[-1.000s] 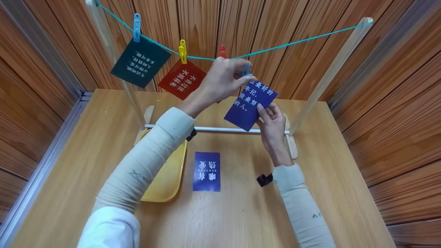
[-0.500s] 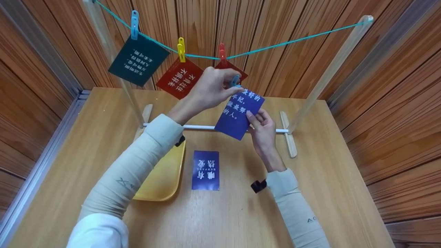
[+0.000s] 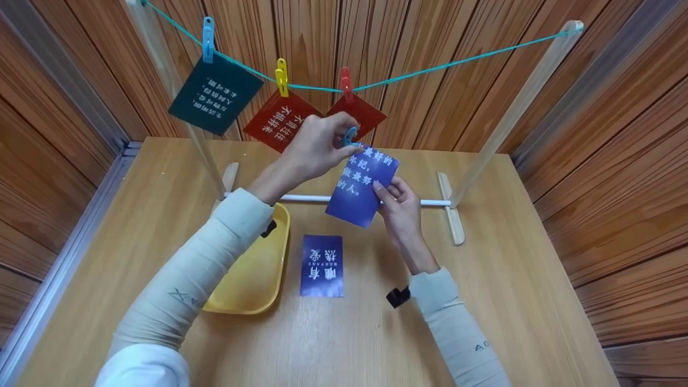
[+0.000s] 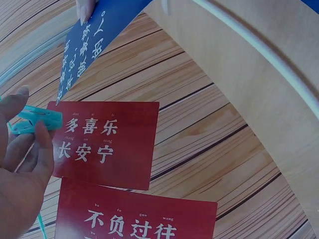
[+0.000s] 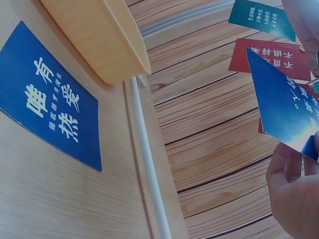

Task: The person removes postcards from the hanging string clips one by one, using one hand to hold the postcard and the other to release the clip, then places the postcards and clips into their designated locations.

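In the head view my left hand (image 3: 314, 142) pinches a light blue clothespin (image 3: 350, 135) between thumb and fingers. My right hand (image 3: 402, 207) holds a dark blue card (image 3: 357, 188) with white writing by its right edge, tilted in the air. The clothespin is at the card's upper corner; whether it touches the card I cannot tell. Behind the left hand, a red card (image 3: 368, 115) hangs under a red clothespin (image 3: 345, 80), partly hidden. To its left hang another red card (image 3: 274, 126) on a yellow clothespin (image 3: 281, 78) and a dark green card (image 3: 215, 94) on a blue clothespin (image 3: 208, 40).
A teal cord (image 3: 446, 67) sags between two wooden posts (image 3: 516, 113), joined low down by a white rod (image 3: 306, 198). A yellow tray (image 3: 252, 274) stands left on the wooden table (image 3: 344, 344), partly under the left arm. Beside it lies another blue card (image 3: 321, 266).
Both hands have moved left and down in the head view, with the clothespin and the held blue card. The red card under the red clothespin now shows more.
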Demonstrator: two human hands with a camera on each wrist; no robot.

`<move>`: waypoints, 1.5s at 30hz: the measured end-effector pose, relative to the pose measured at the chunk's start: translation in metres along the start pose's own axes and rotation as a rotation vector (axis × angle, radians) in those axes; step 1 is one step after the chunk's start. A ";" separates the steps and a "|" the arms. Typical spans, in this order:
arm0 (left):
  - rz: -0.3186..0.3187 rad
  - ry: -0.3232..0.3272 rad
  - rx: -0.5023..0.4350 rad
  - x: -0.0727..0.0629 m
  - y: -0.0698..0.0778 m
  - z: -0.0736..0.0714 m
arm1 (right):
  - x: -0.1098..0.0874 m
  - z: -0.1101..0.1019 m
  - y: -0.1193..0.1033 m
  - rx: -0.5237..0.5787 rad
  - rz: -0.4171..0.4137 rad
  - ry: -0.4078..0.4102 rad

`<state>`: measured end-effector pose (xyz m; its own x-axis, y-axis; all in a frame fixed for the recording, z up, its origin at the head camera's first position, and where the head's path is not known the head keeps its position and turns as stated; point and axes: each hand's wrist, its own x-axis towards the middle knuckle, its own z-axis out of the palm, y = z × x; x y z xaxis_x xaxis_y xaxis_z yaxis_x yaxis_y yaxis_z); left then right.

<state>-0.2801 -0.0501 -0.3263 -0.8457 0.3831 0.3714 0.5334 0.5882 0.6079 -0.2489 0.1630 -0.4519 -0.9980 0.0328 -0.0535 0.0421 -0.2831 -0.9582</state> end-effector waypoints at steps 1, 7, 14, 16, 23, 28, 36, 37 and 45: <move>0.000 -0.005 0.010 -0.001 -0.001 0.000 | -0.001 0.000 0.001 -0.003 0.003 0.000; -0.024 -0.028 0.042 -0.009 -0.005 0.000 | -0.005 0.000 0.008 0.009 0.018 -0.011; -0.077 -0.059 0.059 -0.016 -0.013 -0.003 | -0.007 0.002 0.016 0.031 0.022 -0.020; -0.087 -0.074 0.058 -0.019 -0.016 -0.004 | -0.007 0.003 0.018 0.038 0.019 -0.026; -0.105 -0.122 0.048 -0.025 -0.021 -0.007 | -0.012 0.003 0.023 0.028 0.023 -0.035; -0.127 -0.130 0.039 -0.031 -0.026 -0.008 | -0.015 0.003 0.028 -0.005 0.035 -0.045; -0.108 -0.198 0.043 -0.041 -0.038 -0.007 | -0.024 0.000 0.042 -0.026 0.060 -0.026; -0.111 -0.204 0.046 -0.042 -0.039 -0.008 | -0.024 0.000 0.044 -0.030 0.064 -0.030; -0.064 -0.217 0.066 -0.053 -0.051 -0.012 | -0.029 0.001 0.057 -0.053 0.074 -0.035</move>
<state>-0.2629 -0.1088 -0.3685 -0.8588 0.4834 0.1695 0.4845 0.6590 0.5754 -0.2177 0.1452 -0.5050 -0.9931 -0.0203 -0.1154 0.1169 -0.2327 -0.9655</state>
